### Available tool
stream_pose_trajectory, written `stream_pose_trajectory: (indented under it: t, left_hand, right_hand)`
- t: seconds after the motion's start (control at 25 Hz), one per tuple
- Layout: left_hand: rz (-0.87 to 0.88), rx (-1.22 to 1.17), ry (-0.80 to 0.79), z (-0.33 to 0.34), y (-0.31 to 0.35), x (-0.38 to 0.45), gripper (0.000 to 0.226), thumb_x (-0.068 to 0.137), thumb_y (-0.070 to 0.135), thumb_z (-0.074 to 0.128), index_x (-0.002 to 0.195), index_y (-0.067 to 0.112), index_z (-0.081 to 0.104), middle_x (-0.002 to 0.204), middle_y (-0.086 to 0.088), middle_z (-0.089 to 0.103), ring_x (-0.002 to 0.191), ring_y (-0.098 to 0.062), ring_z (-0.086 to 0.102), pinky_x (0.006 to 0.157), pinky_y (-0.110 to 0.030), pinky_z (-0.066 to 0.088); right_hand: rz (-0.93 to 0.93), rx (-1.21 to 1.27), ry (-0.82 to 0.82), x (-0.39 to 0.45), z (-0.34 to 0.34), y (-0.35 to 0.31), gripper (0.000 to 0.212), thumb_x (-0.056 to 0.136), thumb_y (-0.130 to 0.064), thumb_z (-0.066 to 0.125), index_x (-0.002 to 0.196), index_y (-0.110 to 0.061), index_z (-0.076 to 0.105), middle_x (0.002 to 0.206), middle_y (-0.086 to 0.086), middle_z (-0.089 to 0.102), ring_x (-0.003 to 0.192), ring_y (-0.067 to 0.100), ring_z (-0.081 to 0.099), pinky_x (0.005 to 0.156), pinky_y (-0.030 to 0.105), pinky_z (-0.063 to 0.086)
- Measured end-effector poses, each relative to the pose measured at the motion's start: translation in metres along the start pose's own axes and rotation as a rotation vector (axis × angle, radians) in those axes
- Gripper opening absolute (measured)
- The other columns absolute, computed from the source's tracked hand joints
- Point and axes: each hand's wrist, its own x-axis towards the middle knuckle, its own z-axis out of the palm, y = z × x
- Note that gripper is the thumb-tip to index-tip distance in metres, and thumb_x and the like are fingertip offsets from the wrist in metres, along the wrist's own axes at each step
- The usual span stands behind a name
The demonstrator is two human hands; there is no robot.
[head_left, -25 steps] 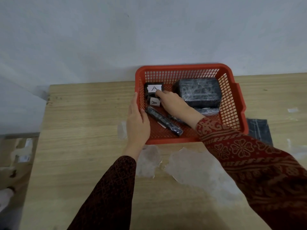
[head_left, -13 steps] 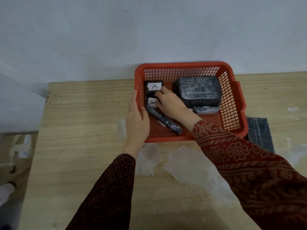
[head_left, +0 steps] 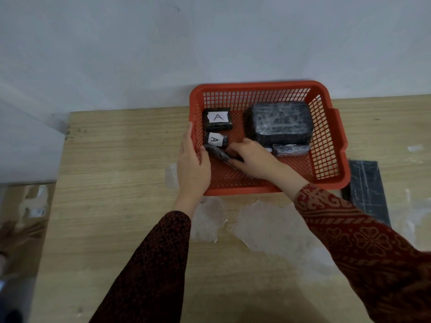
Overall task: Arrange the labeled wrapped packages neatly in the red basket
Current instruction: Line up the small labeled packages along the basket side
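A red mesh basket [head_left: 261,88] stands on the wooden table against the wall. Inside, at its left, lie two black wrapped packages with white "A" labels: a larger one [head_left: 217,119] at the back and a smaller one [head_left: 215,139] in front of it. A big black wrapped block [head_left: 278,123] fills the back right, with a small wrapped package [head_left: 290,150] in front. My left hand [head_left: 192,163] grips the basket's left wall. My right hand [head_left: 253,158] is inside, closed on a long thin black wrapped package [head_left: 217,153], partly hidden under the fingers.
A dark flat sheet [head_left: 366,185] lies on the table right of the basket. Clear plastic scraps [head_left: 263,227] lie in front of the basket. A cardboard box [head_left: 25,217] sits on the floor left of the table edge.
My right hand drew back from the small "A" package toward the basket's front and closed on the long thin package. The left hand stayed on the basket wall.
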Motion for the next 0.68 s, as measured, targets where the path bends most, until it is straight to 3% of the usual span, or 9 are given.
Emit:
stream_pose_trajectory:
  t: [0.12, 0.28, 0.4, 0.52, 0.68]
  left_hand:
    - [-0.003, -0.002, -0.005, 0.000, 0.000, 0.000, 0.058, 0.096, 0.009, 0.044, 0.150, 0.019, 0.025, 0.150, -0.006, 0.041, 0.134, -0.018, 0.043, 0.102, -0.013, 0.031]
    - [0.002, 0.003, -0.001, 0.000, 0.001, -0.001, 0.058, 0.096, 0.009, 0.044, 0.150, 0.018, 0.025, 0.150, -0.006, 0.041, 0.133, -0.018, 0.043, 0.108, -0.025, 0.036]
    - [-0.004, -0.002, -0.004, -0.001, 0.001, 0.000, 0.058, 0.096, 0.010, 0.045, 0.150, 0.019, 0.025, 0.149, -0.005, 0.042, 0.132, -0.017, 0.044, 0.105, -0.021, 0.035]
    - [0.000, -0.008, -0.005, -0.001, 0.001, -0.001, 0.058, 0.096, 0.010, 0.045, 0.150, 0.019, 0.025, 0.150, -0.004, 0.040, 0.133, -0.015, 0.042, 0.102, -0.015, 0.031]
    - [0.001, -0.004, -0.009, -0.001, 0.001, -0.001, 0.059, 0.096, 0.010, 0.045, 0.150, 0.020, 0.024, 0.152, -0.004, 0.039, 0.135, -0.016, 0.041, 0.104, -0.018, 0.032]
  right_hand:
    - [-0.032, 0.007, 0.039, -0.001, 0.001, 0.001, 0.034, 0.091, -0.020, 0.055, 0.125, -0.014, 0.059, 0.113, 0.012, 0.060, 0.109, 0.030, 0.052, 0.090, 0.044, 0.043]
    - [-0.084, -0.092, 0.137, -0.004, 0.003, 0.000, 0.026, 0.094, -0.028, 0.050, 0.117, -0.021, 0.060, 0.105, 0.003, 0.065, 0.104, 0.025, 0.056, 0.081, 0.037, 0.034]
    - [-0.114, -0.183, 0.119, -0.006, 0.004, -0.001, 0.034, 0.088, -0.033, 0.059, 0.119, -0.021, 0.057, 0.107, 0.003, 0.064, 0.104, 0.023, 0.056, 0.081, 0.035, 0.031]
    - [-0.116, -0.017, 0.106, -0.010, -0.001, 0.000, 0.031, 0.088, -0.022, 0.062, 0.118, -0.016, 0.059, 0.107, 0.008, 0.067, 0.102, 0.026, 0.060, 0.083, 0.036, 0.040]
    - [-0.037, 0.209, 0.008, -0.017, -0.008, 0.003, 0.037, 0.085, -0.012, 0.067, 0.121, -0.013, 0.058, 0.105, 0.009, 0.069, 0.094, 0.022, 0.064, 0.082, 0.034, 0.053]
